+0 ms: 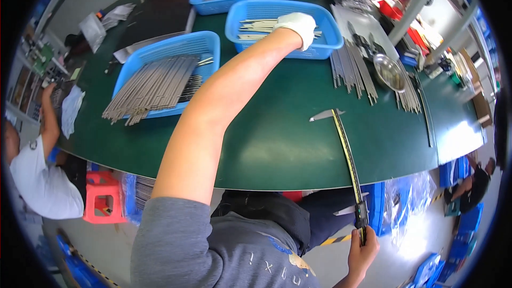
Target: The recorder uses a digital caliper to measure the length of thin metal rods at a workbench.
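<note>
My left arm stretches across the green table [266, 149] to a blue plastic basket [231, 29] holding thin pale rods [258, 25]. My left hand [296, 25], in a white glove, is over those rods; its fingers are mostly hidden, so I cannot see what it grips. Low on the right, my bare right hand [364, 252] is closed around the slider end of a long caliper [348, 154]. The caliper's jaws are far apart: one lies by the tabletop, the other near my hand, beyond the table's front edge.
A nearer blue basket [214, 53] holds grey rods [152, 85] that overhang its front. More rods [354, 69], a metal bowl [389, 72] and dark-handled tools lie at right. A farther basket [198, 1] holds small parts. Co-workers sit left [40, 181], right and far right.
</note>
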`<state>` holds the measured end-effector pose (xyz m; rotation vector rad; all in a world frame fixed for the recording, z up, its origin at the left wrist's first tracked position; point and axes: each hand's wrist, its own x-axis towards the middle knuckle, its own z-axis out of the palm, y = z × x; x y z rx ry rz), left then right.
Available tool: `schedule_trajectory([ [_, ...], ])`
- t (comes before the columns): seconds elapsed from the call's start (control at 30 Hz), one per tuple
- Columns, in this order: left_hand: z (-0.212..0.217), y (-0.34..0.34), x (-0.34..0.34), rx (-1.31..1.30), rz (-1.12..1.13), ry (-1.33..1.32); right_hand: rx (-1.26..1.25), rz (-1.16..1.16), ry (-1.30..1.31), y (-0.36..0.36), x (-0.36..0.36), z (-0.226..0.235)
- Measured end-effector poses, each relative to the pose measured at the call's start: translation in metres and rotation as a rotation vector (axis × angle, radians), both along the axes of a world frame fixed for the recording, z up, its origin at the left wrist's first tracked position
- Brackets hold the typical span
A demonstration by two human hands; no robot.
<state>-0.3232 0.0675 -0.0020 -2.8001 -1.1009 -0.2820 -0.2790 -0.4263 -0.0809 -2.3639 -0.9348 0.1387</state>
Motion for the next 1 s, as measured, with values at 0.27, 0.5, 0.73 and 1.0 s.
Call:
schedule_trajectory([
  [0.27,0.053,0.032,-0.145,-0.104,0.302,0.236,-0.028,0.017,0.056,-0.001,0.011,0.006],
  [0.5,0.000,-0.007,-0.196,-0.224,0.408,0.594,-0.016,0.031,0.075,0.001,0.015,0.008],
  [0.73,0.002,0.021,-0.213,-0.881,0.579,0.065,-0.078,-0.032,0.075,0.002,0.009,0.014],
  [1.0,0.057,-0.044,-0.189,-0.370,0.086,-0.234,-0.066,0.040,0.015,0.007,0.009,0.017],
])
